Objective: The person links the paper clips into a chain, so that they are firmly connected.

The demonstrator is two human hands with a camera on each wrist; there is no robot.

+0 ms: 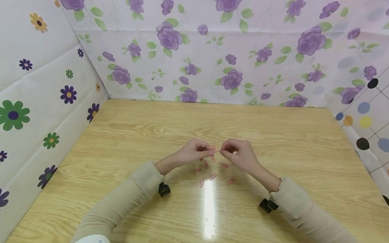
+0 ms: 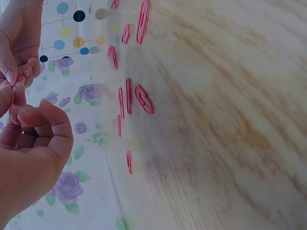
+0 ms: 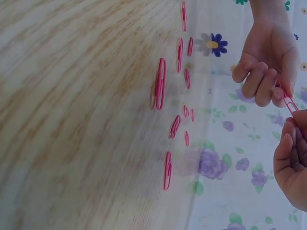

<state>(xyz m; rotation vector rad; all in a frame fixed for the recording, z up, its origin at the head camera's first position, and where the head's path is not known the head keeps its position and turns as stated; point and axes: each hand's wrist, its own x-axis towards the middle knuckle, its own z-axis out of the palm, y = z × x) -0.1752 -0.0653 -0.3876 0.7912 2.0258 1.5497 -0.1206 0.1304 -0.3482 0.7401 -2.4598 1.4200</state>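
A pink paper clip [image 3: 290, 104] is held up off the worktop [image 1: 136, 135] between the left hand [image 1: 191, 152] and right hand [image 1: 241, 155]. Their fingers [image 3: 264, 91] pinch it from opposite sides — probably to steady it while leaving the middle free. It looks thin, wiry and looped; whether another is linked to it, I cannot tell. Loose pink clips [image 1: 213, 176] lie scattered below — likely for easy reach.

No text, label or brand can be read in any view; no number or sign either.
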